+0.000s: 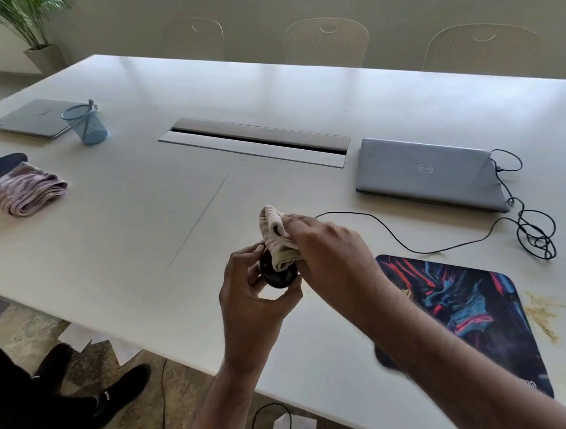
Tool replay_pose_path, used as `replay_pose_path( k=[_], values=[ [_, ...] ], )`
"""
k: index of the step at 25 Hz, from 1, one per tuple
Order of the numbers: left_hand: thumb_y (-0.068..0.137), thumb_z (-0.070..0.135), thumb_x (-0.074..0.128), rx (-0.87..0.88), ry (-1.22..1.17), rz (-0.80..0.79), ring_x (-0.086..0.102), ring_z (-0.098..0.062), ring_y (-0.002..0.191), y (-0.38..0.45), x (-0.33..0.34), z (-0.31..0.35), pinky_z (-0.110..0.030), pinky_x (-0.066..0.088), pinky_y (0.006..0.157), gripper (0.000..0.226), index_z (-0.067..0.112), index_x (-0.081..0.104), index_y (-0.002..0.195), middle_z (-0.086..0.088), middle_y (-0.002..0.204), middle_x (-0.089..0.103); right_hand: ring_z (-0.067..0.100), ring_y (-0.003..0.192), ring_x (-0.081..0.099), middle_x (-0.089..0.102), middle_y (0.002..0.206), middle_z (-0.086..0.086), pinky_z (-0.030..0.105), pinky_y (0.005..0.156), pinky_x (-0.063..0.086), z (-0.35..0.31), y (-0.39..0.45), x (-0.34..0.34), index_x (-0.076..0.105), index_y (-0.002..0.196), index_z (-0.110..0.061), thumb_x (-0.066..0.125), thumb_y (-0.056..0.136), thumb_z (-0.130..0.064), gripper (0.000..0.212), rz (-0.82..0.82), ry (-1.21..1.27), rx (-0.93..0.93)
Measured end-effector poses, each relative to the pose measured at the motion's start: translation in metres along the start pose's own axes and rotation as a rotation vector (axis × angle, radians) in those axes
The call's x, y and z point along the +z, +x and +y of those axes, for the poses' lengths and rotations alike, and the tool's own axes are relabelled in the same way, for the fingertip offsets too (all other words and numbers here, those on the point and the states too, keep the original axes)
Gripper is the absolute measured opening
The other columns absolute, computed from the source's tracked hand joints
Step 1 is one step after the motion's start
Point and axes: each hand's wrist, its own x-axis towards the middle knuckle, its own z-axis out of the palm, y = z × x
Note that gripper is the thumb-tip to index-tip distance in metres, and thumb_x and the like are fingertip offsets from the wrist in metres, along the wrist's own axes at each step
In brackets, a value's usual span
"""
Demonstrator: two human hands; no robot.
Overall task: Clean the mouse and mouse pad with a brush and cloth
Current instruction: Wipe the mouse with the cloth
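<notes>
left hand (251, 300) curls its fingers round the black mouse (278, 273), holding it up off the white table (145, 204), thumb on the near side, fingertips on the far side. right hand (325, 245) grips a bunched beige cloth (277, 234) and presses it down onto the top of the mouse; cloth folds stick out past the fingers on the far-left side. mouse mostly covered by cloth and fingers, only the dark rounded lower body shows. black cable (406, 244) runs from behind the right hand across the table to a tangled coil near the closed grey laptop (429, 172) on the right.

mouse pad (467, 303), dark with blue and red pattern, lies flat on the table right of the hands, under the right forearm, near the table's front edge. yellowish crumbs or dust (542, 316) on the table just past the pad's right edge. brush: cannot tell, maybe a small pale bit at the pad's left edge by the forearm, too hidden.

far left: folded pink-purple towel (27, 189) with a dark item beside it, blue mesh pen cup (84, 124), second closed laptop (34, 118). metal cable hatch (256, 142) in the table centre. pale chairs (327, 40) behind the table, potted plant (27, 27) top left, someone's dark legs and shoes (105, 400) on the floor lower left.
</notes>
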Motion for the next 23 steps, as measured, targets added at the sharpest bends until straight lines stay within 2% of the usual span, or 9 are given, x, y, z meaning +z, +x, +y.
replay_pose_path(
  k=[6,9,12,14,17,18,20,21,23],
  values=[
    [0.066,-0.015,0.087,0.021,-0.07,-0.056,0.068,-0.033,0.117,-0.012,-0.004,-0.002,-0.034,0.059,0.092,0.067,0.013,0.055,0.117,-0.011,0.133,0.06,0.039,0.084,0.069,0.072,0.094,0.008,0.039,0.064,0.048,0.036,0.023,-0.002,0.058,0.097,-0.018,0.055,0.09,-0.008,0.013,-0.012,0.088,0.076],
    [0.066,-0.015,0.087,0.03,-0.076,-0.052,0.067,-0.033,0.12,-0.009,-0.006,-0.003,-0.031,0.058,0.091,0.066,0.009,0.052,0.117,-0.006,0.134,0.059,0.034,0.074,0.068,0.07,0.088,0.006,0.044,0.062,0.054,0.061,0.024,-0.003,0.06,0.104,-0.015,0.054,0.087,-0.006,0.02,0.138,0.176,0.113],
    [0.066,-0.016,0.086,0.033,-0.095,-0.037,0.065,-0.032,0.121,-0.003,-0.008,-0.007,-0.03,0.058,0.091,0.065,0.006,0.05,0.116,-0.004,0.132,0.058,0.026,0.071,0.065,0.071,0.092,0.002,0.04,0.062,0.055,0.065,0.013,-0.01,0.061,0.123,-0.015,0.049,0.082,-0.012,0.043,0.242,0.274,0.077],
    [0.066,-0.015,0.087,0.036,-0.088,-0.039,0.066,-0.032,0.12,-0.001,-0.007,-0.008,-0.029,0.058,0.09,0.064,0.003,0.051,0.116,-0.007,0.13,0.057,0.02,0.08,0.065,0.073,0.107,0.0,0.032,0.067,0.054,0.055,-0.001,-0.016,0.06,0.136,-0.014,0.049,0.081,-0.013,0.056,0.314,0.281,0.005],
    [0.066,-0.009,0.09,-0.007,-0.053,-0.026,0.069,-0.029,0.108,0.005,-0.003,-0.011,-0.032,0.058,0.084,0.062,0.011,0.054,0.112,-0.007,0.121,0.06,0.022,0.121,0.067,0.065,0.143,0.006,0.033,0.093,0.057,0.028,-0.023,-0.012,0.052,0.149,-0.016,0.055,0.093,-0.018,0.056,0.345,0.303,-0.159],
    [0.068,-0.001,0.092,-0.021,-0.034,-0.02,0.069,-0.027,0.103,0.007,-0.001,-0.01,-0.035,0.059,0.081,0.06,0.014,0.055,0.113,-0.006,0.118,0.062,0.026,0.132,0.063,0.061,0.149,0.009,0.036,0.102,0.055,0.019,-0.028,-0.007,0.05,0.151,-0.016,0.058,0.096,-0.017,0.055,0.321,0.291,-0.206],
    [0.078,0.032,0.089,0.045,0.075,-0.052,0.069,-0.021,0.106,0.01,0.001,-0.002,-0.04,0.059,0.086,0.055,0.025,0.057,0.123,0.002,0.119,0.067,0.029,0.143,0.054,0.056,0.154,0.014,0.036,0.115,0.047,0.005,-0.033,0.008,0.05,0.152,-0.015,0.065,0.097,-0.01,0.058,0.256,0.242,-0.277],
    [0.083,0.046,0.082,0.097,0.11,-0.098,0.068,-0.015,0.113,0.009,0.002,0.002,-0.037,0.058,0.093,0.053,0.035,0.057,0.129,0.01,0.122,0.067,0.029,0.145,0.05,0.055,0.154,0.016,0.034,0.12,0.041,-0.001,-0.035,0.016,0.05,0.151,-0.013,0.068,0.096,-0.005,0.059,0.239,0.242,-0.303],
    [0.085,0.057,0.076,0.133,0.113,-0.142,0.064,-0.002,0.118,0.007,0.002,0.01,-0.028,0.052,0.1,0.05,0.055,0.054,0.13,0.026,0.124,0.066,0.025,0.147,0.047,0.056,0.153,0.015,0.032,0.121,0.039,-0.006,-0.039,0.028,0.049,0.15,-0.008,0.07,0.093,0.001,0.061,0.228,0.309,-0.311]
  ],
)
